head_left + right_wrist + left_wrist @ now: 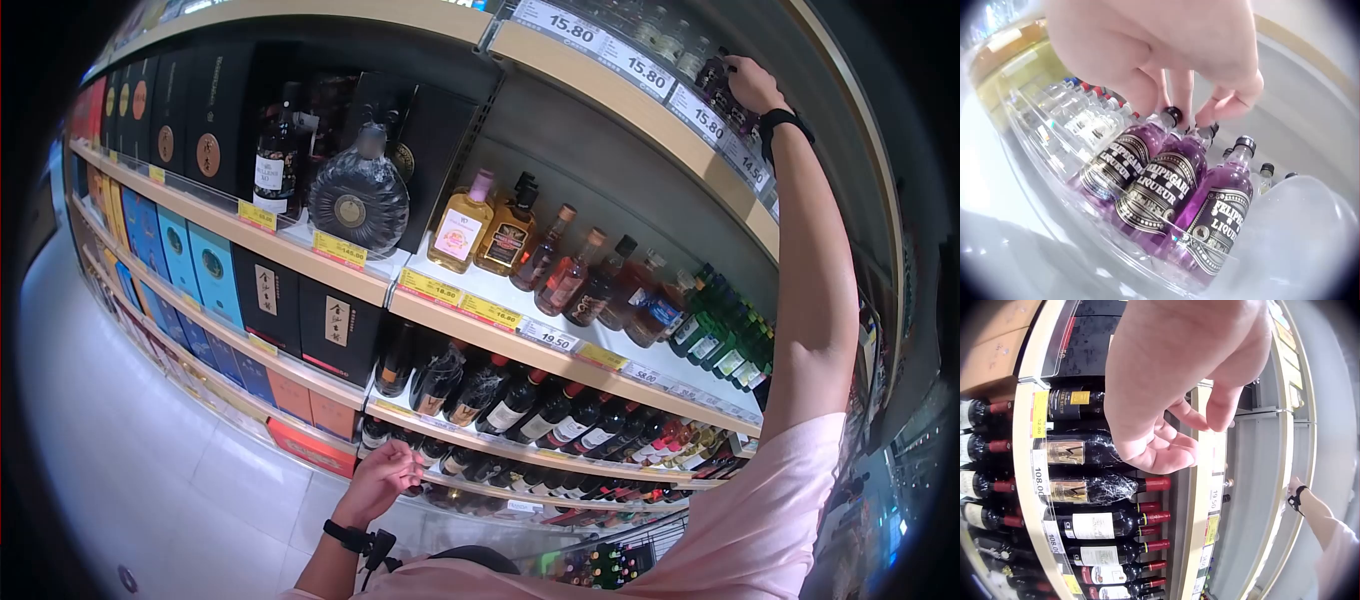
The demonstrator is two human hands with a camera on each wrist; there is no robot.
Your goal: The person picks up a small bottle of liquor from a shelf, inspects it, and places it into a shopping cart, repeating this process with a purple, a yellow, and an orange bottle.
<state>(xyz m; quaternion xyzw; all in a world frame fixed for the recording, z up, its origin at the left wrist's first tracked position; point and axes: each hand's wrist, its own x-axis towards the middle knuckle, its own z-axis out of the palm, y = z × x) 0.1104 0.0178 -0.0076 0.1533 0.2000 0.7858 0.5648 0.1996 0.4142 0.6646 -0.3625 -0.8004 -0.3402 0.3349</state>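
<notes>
In the right wrist view, three purple liqueur bottles with black labels stand side by side behind a clear shelf guard. My right hand (pixel 1166 44) reaches down over them, its fingers curled round the neck of the middle bottle (pixel 1163 187) and close to the cap of the left bottle (pixel 1119 162). The right bottle (pixel 1219 215) stands just beside them. In the head view my right hand (pixel 757 85) is at the top shelf, arm raised. My left hand (pixel 385 478) hangs loosely curled with nothing in it, in front of the wine shelves; the left wrist view shows this hand (pixel 1185 375) too.
Liquor bottles (pixel 460 232) stand on the middle shelf, with green bottles (pixel 700 335) farther right. Wine bottles (pixel 1094 525) lie tilted in rows below. Boxed liquor (pixel 205 130) fills the left shelves. A cart (pixel 650 545) holding bottles is at the bottom. Price tags line the shelf edges.
</notes>
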